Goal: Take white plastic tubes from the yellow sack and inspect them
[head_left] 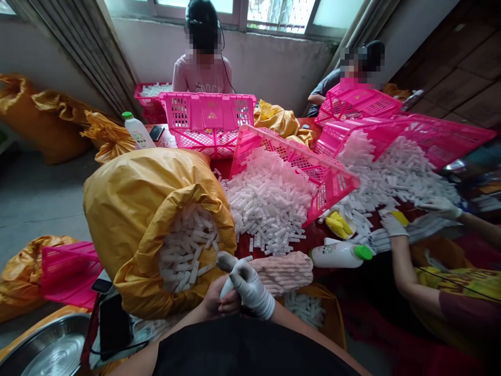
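My left hand [222, 298] is mostly bare, with a greyish cover on one fingertip. Its fingers are curled closed against my right hand [252, 286], which wears a white glove with dirty fingertips. Beyond the gloved fingers pokes the end of a small white plastic piece [247, 258]. What my left fingers grip is largely hidden. Just past both hands gapes a yellow woven sack [129, 193] full of similar white pieces [190, 248]. A ribbed pale pink cloth [284, 271] lies right of them, at the table's edge.
A heap of white pieces [266, 203] spills from a tipped pink basket [332, 183]. A white bottle with a green cap [338, 256] lies beside yellow pieces [338, 224]. A co-worker's gloved hands [393, 224] work at right; two people sit opposite. A metal basin [55, 344] stands lower left.
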Available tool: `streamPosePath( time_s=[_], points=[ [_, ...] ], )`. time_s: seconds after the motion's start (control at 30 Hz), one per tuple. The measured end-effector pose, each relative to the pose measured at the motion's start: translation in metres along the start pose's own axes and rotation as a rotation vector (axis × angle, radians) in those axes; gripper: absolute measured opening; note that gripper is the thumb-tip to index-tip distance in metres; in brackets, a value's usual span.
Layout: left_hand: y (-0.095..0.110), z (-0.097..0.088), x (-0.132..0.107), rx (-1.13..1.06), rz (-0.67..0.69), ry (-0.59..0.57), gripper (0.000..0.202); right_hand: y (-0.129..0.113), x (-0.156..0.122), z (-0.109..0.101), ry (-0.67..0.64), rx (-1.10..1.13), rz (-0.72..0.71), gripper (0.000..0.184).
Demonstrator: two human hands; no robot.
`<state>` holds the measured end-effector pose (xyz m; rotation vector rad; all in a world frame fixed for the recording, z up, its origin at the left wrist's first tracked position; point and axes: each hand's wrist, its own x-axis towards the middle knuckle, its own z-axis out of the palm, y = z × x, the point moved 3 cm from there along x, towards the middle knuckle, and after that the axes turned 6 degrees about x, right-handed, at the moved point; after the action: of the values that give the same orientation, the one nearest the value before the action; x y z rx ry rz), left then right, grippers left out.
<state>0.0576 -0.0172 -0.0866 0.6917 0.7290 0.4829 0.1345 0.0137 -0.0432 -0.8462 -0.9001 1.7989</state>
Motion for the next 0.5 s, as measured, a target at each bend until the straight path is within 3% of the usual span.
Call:
streamPosePath(
  time_s=[0.03,0.1,0.2,0.23,0.33,0.4,0.5],
  points=[
    [0.001,-0.004,0.004,0.077,0.005,0.055,0.061,0.004,0.002,-0.012,0.065,-0.008,-0.017,0.032],
    [0.006,-0.02,0.011,0.334,0.037,0.209,0.053,0.015,0.001,-0.055,0.314,-0.048,-0.086,0.028],
    [0.015,-0.069,0.015,0.963,0.05,0.578,0.023,0.036,-0.025,-0.147,0.705,-0.265,-0.137,0.027],
    [0.016,-0.087,0.016,1.076,-0.008,0.674,0.027,0.043,-0.037,-0.177,0.747,-0.41,-0.077,0.029],
    [0.012,-0.129,0.025,1.324,-0.164,0.721,0.046,0.053,-0.074,-0.247,0.824,-0.831,0.048,0.023],
    [0.008,-0.141,0.033,1.444,-0.215,0.689,0.05,0.055,-0.08,-0.26,0.782,-0.999,0.049,0.018],
    [0.005,-0.142,0.041,1.55,-0.218,0.692,0.047,0.06,-0.048,-0.227,0.574,-0.989,-0.015,0.021]
  ],
)
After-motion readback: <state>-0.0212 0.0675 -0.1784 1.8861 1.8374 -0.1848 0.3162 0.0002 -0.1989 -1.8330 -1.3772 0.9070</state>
